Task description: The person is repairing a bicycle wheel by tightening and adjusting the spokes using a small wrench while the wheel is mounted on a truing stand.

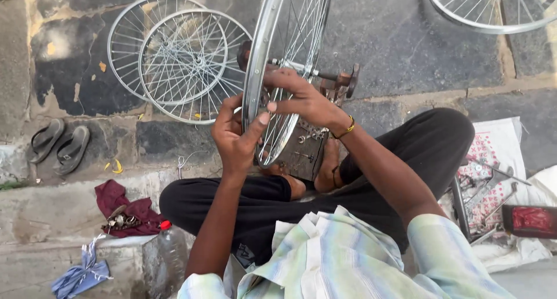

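From the head view, an upright silver spoked bicycle wheel rim (272, 73) stands on a metal truing stand (307, 142) between the seated person's crossed legs. The left hand (235, 139) grips the rim's near edge; the right hand (304, 99) pinches spokes. Two spare silver wheels (174, 58) lean behind, grey sandals (58, 147) to the left.
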